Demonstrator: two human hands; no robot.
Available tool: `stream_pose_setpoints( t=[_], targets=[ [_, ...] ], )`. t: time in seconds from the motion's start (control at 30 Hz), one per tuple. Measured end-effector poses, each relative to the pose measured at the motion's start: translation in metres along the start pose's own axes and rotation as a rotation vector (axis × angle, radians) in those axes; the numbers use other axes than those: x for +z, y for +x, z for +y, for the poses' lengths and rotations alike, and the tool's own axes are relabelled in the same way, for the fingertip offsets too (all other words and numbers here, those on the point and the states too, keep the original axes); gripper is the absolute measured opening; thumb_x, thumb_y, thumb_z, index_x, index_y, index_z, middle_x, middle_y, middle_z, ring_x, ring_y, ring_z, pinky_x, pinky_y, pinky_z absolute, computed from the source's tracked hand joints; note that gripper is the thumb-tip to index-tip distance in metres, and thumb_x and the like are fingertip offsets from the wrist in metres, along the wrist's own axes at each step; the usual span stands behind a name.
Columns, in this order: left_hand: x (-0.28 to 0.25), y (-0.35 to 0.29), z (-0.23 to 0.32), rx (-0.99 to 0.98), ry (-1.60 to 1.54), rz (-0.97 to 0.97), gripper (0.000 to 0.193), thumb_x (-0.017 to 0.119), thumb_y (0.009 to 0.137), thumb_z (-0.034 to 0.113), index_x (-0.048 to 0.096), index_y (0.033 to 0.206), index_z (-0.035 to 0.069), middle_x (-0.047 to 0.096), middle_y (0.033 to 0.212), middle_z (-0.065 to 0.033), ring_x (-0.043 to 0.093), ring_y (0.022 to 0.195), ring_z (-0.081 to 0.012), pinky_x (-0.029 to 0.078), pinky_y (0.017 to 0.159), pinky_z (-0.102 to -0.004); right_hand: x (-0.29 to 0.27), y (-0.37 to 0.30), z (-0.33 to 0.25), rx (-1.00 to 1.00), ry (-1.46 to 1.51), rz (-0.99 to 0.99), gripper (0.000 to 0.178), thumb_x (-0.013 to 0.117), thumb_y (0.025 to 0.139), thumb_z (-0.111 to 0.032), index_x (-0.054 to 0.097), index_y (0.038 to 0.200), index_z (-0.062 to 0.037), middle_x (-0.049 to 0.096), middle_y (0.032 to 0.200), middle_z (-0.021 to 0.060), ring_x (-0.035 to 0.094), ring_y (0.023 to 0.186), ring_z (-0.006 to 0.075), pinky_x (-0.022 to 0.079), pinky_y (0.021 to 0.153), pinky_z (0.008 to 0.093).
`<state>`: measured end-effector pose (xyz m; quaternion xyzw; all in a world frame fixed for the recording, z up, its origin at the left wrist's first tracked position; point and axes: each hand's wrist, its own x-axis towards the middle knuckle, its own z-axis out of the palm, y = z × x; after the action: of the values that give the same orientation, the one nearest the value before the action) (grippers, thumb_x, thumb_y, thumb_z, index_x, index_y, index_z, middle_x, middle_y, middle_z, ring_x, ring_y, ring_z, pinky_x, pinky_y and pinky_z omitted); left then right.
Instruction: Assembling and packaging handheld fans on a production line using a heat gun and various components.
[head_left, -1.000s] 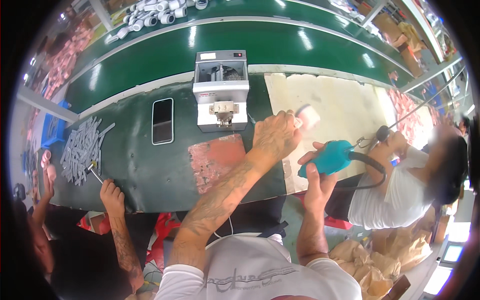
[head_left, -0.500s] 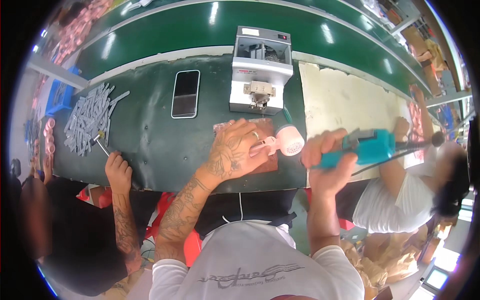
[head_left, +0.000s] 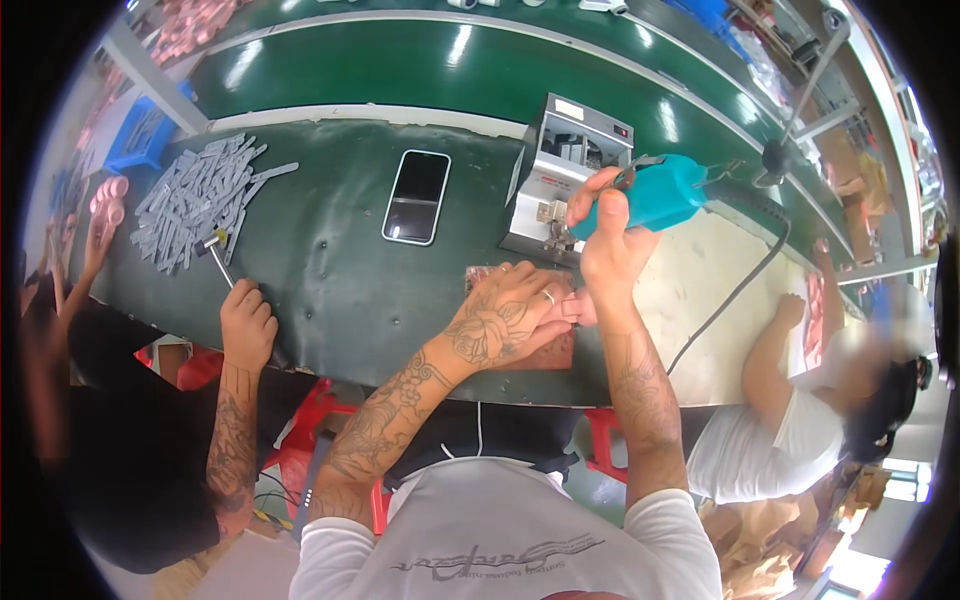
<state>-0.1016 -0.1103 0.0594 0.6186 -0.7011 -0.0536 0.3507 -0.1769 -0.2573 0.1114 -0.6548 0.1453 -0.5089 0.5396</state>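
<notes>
My left hand (head_left: 515, 318) is closed on a pink plastic piece (head_left: 581, 308), pressing it down over a reddish-brown pad (head_left: 545, 357) at the table's near edge. Only a bit of the piece shows past my fingers; its round perforated head, visible earlier, is mostly hidden now. In my right hand (head_left: 612, 240) is a teal corded electric screwdriver (head_left: 668, 194), gripped above and to the right of the pink piece. The tool's tip is hidden behind my hand and wrist.
Behind my hands stands a grey-and-white bench machine (head_left: 545, 195). A phone (head_left: 417, 195) lies left of it. Several grey strips (head_left: 195, 200) are heaped far left, near a co-worker's hand (head_left: 248, 325) holding a small hammer (head_left: 220, 258). The tool's black cord (head_left: 735, 290) loops at right.
My right hand has raised the screwdriver up and slightly left, nearer the machine. My left hand has shifted a little right, and the pink piece's round head is now mostly covered. The view has turned.
</notes>
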Motion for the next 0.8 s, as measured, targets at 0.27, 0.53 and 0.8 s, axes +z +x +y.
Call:
stream_pose_setpoints(
  t=[0.27,0.53,0.8],
  targets=[
    [0.006,-0.002,-0.003,-0.063,-0.052,0.004,0.044,0.072,0.093,0.038,0.067,0.122,0.006,0.066,0.119,-0.0107,0.059,0.109,-0.0317,0.048,0.096,-0.0500,0.000,-0.011,-0.008,0.122,-0.020,-0.012,0.053,0.070,0.100,-0.050,0.058,0.108,0.0010,0.059,0.074,0.0065,0.059,0.066,0.0178,0.049,0.062,0.0331],
    [0.005,-0.001,-0.002,-0.067,-0.037,-0.022,0.049,0.072,0.093,0.039,0.067,0.130,0.007,0.065,0.120,-0.0110,0.060,0.111,-0.0324,0.048,0.103,-0.0504,-0.032,-0.044,-0.033,0.176,0.005,0.048,0.053,0.073,0.099,-0.043,0.061,0.113,0.0065,0.060,0.074,0.0056,0.060,0.067,0.0160,0.049,0.062,0.0301],
    [0.007,-0.003,-0.003,-0.086,-0.040,-0.025,0.050,0.073,0.092,0.039,0.068,0.130,0.007,0.066,0.122,-0.0112,0.060,0.111,-0.0328,0.048,0.102,-0.0498,-0.031,-0.050,-0.026,0.184,-0.073,0.067,0.073,0.070,0.094,-0.065,0.057,0.113,0.0043,0.057,0.074,0.0065,0.056,0.067,0.0183,0.046,0.063,0.0327]
  ],
)
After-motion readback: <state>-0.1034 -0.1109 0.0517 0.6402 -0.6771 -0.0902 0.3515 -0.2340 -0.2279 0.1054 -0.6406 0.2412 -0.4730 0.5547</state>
